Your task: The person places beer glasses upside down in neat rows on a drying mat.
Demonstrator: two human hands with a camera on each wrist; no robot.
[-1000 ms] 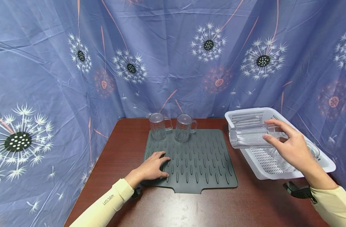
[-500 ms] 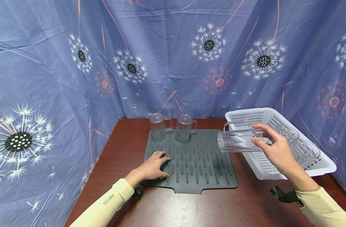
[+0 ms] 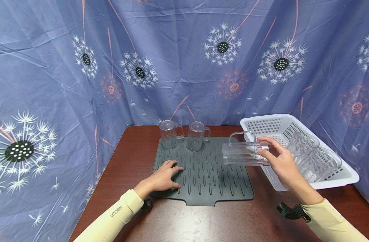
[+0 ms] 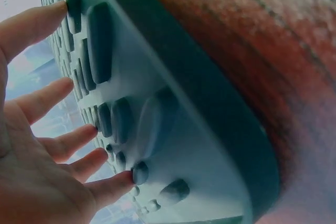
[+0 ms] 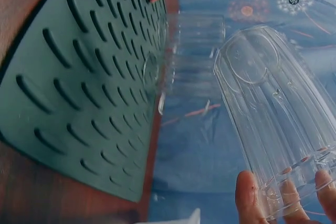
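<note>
My right hand [image 3: 282,164] grips a clear glass mug [image 3: 242,154] by one end, thumb and fingers around it. The mug lies sideways in the air over the right part of the dark drying mat [image 3: 199,181], its handle upward. In the right wrist view, the fingers curl round the near end of the ribbed mug [image 5: 278,103]. On the mat's left side rests my left hand [image 3: 161,177], fingers spread. Its fingertips [image 4: 65,85] touch the raised ridges in the left wrist view. Two clear mugs stand upside down at the mat's back edge, a left mug [image 3: 169,134] and a right mug [image 3: 196,136].
A white perforated basket [image 3: 332,183] stands at the right of the wooden table [image 3: 124,158], holding several glass mugs [image 3: 322,161]. Behind the table hangs a blue curtain [image 3: 178,67] with dandelion print.
My right hand has carried the glass mug leftward out of the basket to above the mat, and the mug's handle has come into clearer view. My left hand has stayed in place.
</note>
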